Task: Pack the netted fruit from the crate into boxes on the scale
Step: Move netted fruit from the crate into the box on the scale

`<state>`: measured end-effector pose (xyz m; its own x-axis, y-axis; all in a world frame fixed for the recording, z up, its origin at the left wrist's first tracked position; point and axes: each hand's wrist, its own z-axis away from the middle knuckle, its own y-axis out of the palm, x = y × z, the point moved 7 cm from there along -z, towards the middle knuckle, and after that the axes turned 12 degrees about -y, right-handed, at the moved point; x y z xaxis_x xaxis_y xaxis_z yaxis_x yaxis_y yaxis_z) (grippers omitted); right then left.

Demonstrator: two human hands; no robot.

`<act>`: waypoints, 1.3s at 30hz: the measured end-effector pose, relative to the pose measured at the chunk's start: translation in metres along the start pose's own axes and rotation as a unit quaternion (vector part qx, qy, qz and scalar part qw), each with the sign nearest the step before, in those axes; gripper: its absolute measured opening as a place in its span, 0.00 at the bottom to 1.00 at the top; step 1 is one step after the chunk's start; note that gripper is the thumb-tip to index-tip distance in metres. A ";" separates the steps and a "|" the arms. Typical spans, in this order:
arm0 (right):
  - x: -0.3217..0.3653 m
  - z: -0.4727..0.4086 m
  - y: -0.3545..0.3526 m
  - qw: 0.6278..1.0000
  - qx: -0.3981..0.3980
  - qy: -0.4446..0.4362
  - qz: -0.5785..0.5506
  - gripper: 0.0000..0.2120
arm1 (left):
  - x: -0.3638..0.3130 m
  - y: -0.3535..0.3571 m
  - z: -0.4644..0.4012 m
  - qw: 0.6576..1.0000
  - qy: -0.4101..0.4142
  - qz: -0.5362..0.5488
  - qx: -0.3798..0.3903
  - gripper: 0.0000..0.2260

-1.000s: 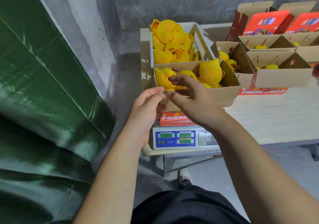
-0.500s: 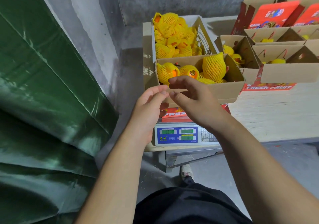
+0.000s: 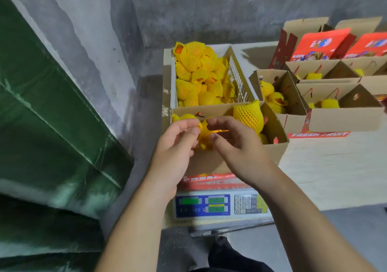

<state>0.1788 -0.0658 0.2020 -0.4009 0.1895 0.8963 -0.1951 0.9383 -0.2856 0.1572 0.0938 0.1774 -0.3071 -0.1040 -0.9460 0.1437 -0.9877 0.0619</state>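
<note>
A white crate (image 3: 237, 74) at the back holds several fruit in yellow foam nets (image 3: 193, 63). In front of it an open cardboard box (image 3: 209, 164) stands on the scale (image 3: 219, 205). A tall netted fruit (image 3: 248, 114) stands upright in the box, with others beside it. My left hand (image 3: 177, 142) and my right hand (image 3: 238, 146) meet over the box's front left corner. Between them is one netted fruit (image 3: 204, 138): the left fingers curl against its left side, and the right thumb and fingers curve around its right side.
Several open cardboard boxes (image 3: 343, 119) with netted fruit, some with red lids (image 3: 320, 43), fill the back right of the wooden table (image 3: 335, 177). A green tarp (image 3: 41, 125) hangs at the left against a concrete wall. The floor lies below the scale.
Both hands have moved forward from in front of the box to over its front left corner. They now enclose a netted fruit; before, they held nothing.
</note>
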 end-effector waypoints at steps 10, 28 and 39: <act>-0.098 -0.150 -0.102 0.995 0.004 0.001 0.102 0.12 | -0.069 0.022 -0.208 0.959 0.076 -0.272 -0.023 0.08; -0.367 -0.315 -0.014 0.758 0.347 -0.030 0.551 0.28 | -0.005 0.014 -0.348 0.694 0.229 -0.682 0.028 0.13; -0.348 -0.328 -0.029 0.832 0.250 0.005 0.496 0.40 | -0.010 0.018 -0.344 0.688 0.231 -0.688 0.022 0.10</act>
<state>0.6175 -0.0646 0.0096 -0.5795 0.8031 0.1382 -0.1219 0.0823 -0.9891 0.4869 0.1176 0.0787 0.2081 0.9709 -0.1184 -0.0157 -0.1177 -0.9929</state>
